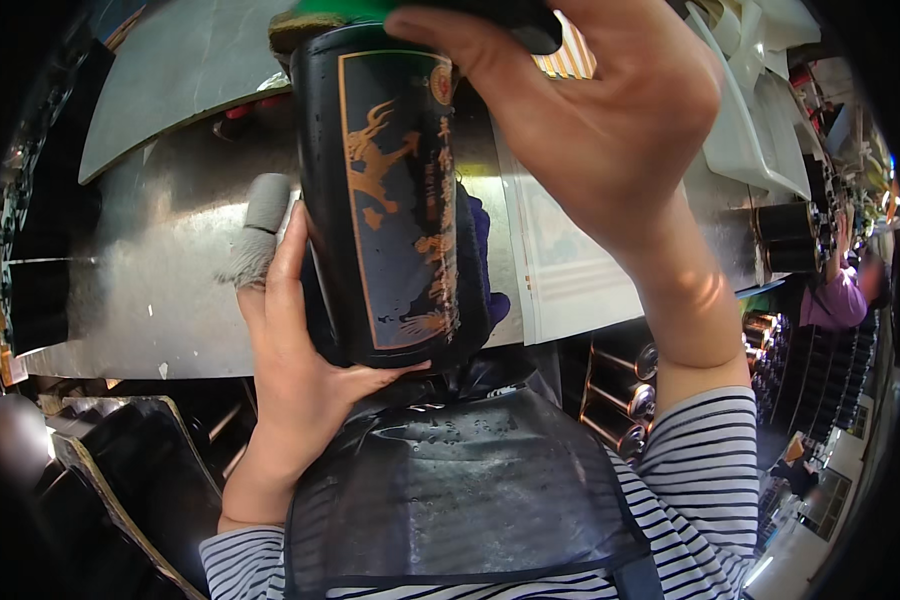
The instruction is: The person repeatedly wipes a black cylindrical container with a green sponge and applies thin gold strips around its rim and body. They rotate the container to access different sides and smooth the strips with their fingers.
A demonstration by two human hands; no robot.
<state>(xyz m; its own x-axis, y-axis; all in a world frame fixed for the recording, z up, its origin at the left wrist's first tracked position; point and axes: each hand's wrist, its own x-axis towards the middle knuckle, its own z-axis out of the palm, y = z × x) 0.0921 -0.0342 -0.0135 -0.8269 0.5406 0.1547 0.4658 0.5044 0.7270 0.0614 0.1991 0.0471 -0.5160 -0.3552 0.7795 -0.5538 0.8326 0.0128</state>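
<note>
A black cylinder-shaped canister [400, 200] with a gold dragon picture and gold border leans upright in front of me. My left hand [305, 370] grips its lower end, the thumb under the base and a finger along the left side. A grey fuzzy sleeve [267, 203] appears to cover another finger of that hand. At the canister's top, my right hand [600, 110] is closed around a dark object [530, 25], with its thumb at the rim. Something green [345, 8] shows there too; the object's kind is cut off by the frame. Purple cloth [485, 260] shows behind the canister.
The metal worktable [170, 270] carries a grey board [190, 70] at the far left and printed sheets [580, 280] on the right. A white plastic tray [745, 110] stands at far right. Several dark cylinders [620, 400] lie below the table edge. A person in purple [835, 300] is farther right.
</note>
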